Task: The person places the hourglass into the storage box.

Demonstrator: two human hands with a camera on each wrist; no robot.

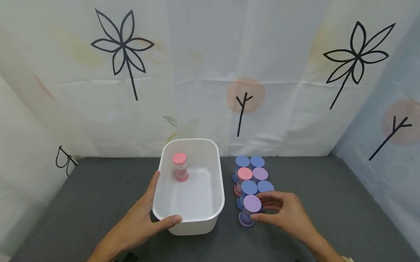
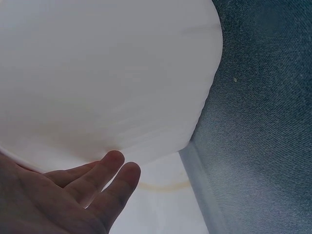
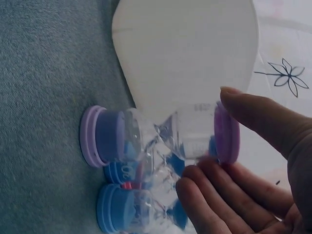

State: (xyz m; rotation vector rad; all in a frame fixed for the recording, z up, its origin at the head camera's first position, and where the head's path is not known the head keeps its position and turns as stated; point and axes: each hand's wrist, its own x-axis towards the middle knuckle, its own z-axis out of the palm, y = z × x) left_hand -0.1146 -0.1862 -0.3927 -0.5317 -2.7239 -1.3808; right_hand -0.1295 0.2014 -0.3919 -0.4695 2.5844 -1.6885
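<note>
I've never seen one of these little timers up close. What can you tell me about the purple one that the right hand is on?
The purple sand timer is a small hourglass: two round lilac caps, top and bottom, joined by a clear, pinched-waist bulb that looks like plastic. It stands upright on the grey cloth-covered table, nearest the person in a cluster of blue, pink and purple timers, right of the white tub. The right hand pinches its upper part between thumb and fingers.

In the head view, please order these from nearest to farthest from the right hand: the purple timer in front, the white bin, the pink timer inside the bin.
1. purple timer: in the right hand fingers.
2. white bin: to its left.
3. pink timer: inside the bin, far side.
</note>
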